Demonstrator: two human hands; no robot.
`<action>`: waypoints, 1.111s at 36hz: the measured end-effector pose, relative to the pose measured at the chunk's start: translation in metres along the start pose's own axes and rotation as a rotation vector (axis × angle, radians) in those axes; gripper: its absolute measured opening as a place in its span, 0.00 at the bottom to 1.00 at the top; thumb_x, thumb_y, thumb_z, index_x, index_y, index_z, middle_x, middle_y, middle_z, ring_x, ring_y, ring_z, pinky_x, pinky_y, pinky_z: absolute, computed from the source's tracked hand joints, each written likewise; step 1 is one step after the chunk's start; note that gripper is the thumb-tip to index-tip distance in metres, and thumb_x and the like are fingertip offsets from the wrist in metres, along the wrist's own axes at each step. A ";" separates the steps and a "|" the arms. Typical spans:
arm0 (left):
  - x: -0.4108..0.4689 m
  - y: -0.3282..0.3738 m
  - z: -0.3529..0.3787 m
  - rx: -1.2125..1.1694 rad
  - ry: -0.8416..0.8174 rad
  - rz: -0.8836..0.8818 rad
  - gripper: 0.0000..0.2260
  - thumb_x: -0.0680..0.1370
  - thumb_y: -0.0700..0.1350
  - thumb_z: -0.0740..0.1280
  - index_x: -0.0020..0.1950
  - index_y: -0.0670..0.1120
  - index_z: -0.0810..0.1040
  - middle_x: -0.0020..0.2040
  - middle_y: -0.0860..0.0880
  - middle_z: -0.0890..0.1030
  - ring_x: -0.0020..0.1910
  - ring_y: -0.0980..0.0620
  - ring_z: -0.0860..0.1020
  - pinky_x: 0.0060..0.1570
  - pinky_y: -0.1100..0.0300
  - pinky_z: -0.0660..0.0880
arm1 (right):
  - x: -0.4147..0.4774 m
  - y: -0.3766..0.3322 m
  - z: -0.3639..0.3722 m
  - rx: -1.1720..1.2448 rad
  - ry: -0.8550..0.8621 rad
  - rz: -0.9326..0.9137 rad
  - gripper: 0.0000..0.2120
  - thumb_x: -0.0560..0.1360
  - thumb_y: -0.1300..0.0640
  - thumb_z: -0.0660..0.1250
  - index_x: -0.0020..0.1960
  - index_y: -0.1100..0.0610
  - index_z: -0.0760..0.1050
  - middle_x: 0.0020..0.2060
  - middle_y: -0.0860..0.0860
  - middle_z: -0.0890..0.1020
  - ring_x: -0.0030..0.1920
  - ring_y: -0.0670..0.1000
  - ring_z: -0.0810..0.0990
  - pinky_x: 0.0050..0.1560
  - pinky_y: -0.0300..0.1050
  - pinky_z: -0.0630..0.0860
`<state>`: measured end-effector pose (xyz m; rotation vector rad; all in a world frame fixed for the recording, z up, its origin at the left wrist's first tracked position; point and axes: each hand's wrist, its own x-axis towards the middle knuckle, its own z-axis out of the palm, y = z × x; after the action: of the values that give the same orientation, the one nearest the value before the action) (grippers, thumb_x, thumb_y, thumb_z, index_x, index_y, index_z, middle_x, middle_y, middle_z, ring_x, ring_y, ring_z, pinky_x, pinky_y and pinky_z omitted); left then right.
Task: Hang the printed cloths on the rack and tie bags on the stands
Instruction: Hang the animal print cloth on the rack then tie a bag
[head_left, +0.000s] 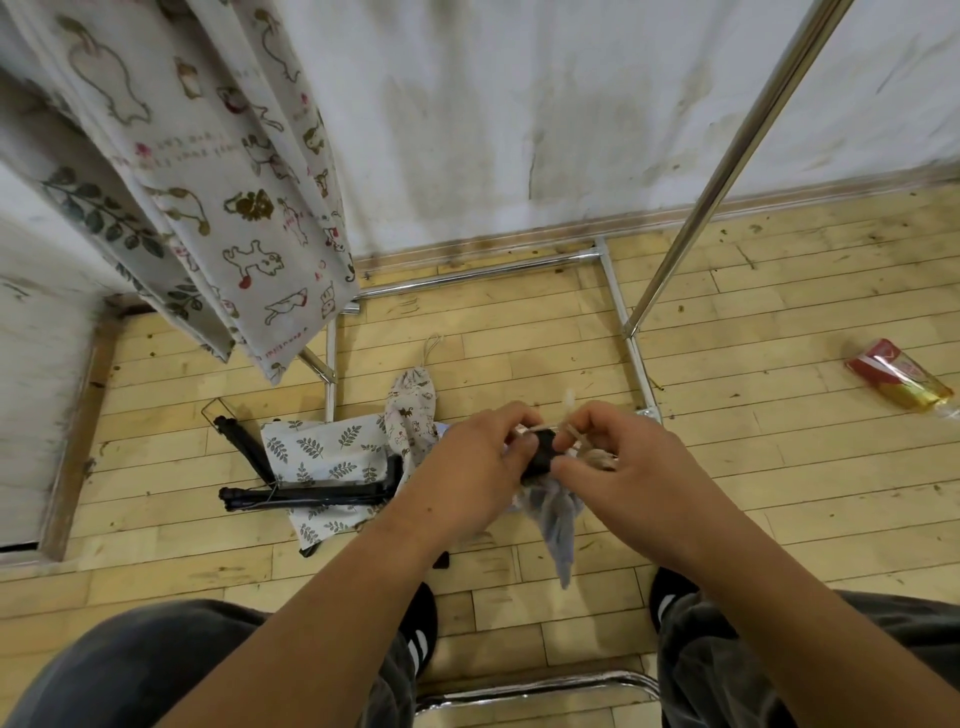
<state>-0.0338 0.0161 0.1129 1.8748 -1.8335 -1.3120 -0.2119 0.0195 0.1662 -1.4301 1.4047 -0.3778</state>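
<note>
My left hand (472, 460) and my right hand (618, 457) meet over the floor, both pinching the cream drawstring of a small pale bag (556, 525) at the black top of a stand (543, 454). The bag hangs limp below my fingers. Two printed cloths hang at the upper left: an animal-print cloth (234, 171) and a leaf-print cloth (93, 213) behind it. On the floor lie a leaf-print bag (322, 447), an animal-print drawstring bag (413, 410) and a folded black stand (306, 496).
The chrome rack frames the scene: a slanted pole (727, 171), base bars (623, 332) on the wooden floor and a tube (535, 688) near my feet. A red and gold packet (898, 382) lies at the right. A stained white wall stands behind.
</note>
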 end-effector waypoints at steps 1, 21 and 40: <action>0.001 -0.001 0.000 0.014 0.023 0.003 0.08 0.86 0.50 0.60 0.60 0.59 0.77 0.54 0.56 0.81 0.48 0.59 0.80 0.44 0.65 0.75 | 0.001 0.002 0.001 -0.035 0.007 0.002 0.06 0.76 0.56 0.70 0.46 0.44 0.76 0.36 0.47 0.83 0.33 0.44 0.79 0.33 0.35 0.76; -0.012 0.008 -0.001 -0.042 -0.194 0.121 0.45 0.74 0.53 0.78 0.80 0.68 0.51 0.65 0.63 0.75 0.45 0.69 0.78 0.42 0.74 0.72 | 0.003 -0.005 -0.013 0.565 -0.134 0.205 0.09 0.81 0.62 0.64 0.59 0.55 0.79 0.50 0.57 0.87 0.29 0.51 0.75 0.31 0.46 0.71; -0.011 0.018 0.001 -0.245 -0.027 0.199 0.18 0.78 0.40 0.70 0.58 0.63 0.72 0.47 0.56 0.82 0.47 0.58 0.83 0.46 0.59 0.81 | -0.002 -0.012 -0.011 0.755 -0.234 0.074 0.04 0.82 0.59 0.66 0.50 0.58 0.73 0.38 0.58 0.71 0.32 0.50 0.70 0.35 0.45 0.72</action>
<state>-0.0449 0.0226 0.1297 1.5175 -1.7295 -1.4233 -0.2151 0.0131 0.1808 -0.7696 0.9638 -0.5941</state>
